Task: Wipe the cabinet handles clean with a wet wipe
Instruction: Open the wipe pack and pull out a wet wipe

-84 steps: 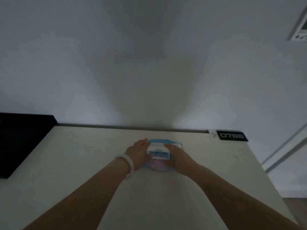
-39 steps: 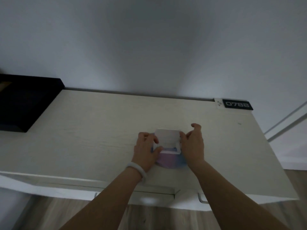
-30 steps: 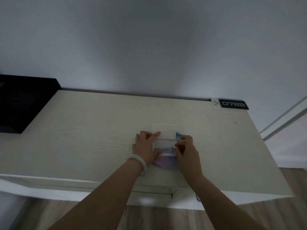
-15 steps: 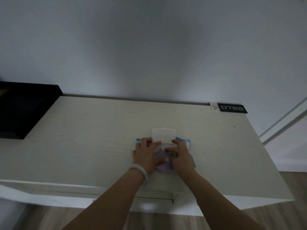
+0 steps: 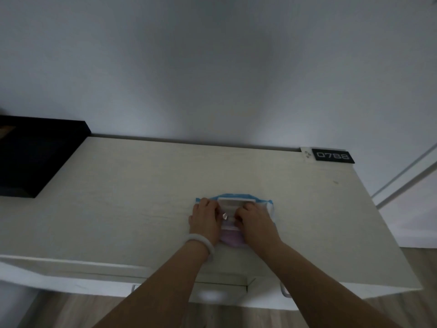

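A blue and purple wet wipe pack lies on the white cabinet top, its white lid flipped open toward the wall. My left hand grips the pack's left side and holds it down. My right hand covers the right side, its fingers curled into the opening, where a small white tip of a wipe shows. Below the front edge, a metal cabinet handle sticks out on the right, and the end of another handle shows on the left.
A black box-like object stands against the cabinet's left side. A black number tag lies at the back right corner. The wall runs right behind the cabinet, wooden floor lies below, and a white door frame stands on the right.
The lid was lifted and now lies folded back. My right hand went from the pack's side to the opening, its fingers curling in. My left hand stayed on the left side.
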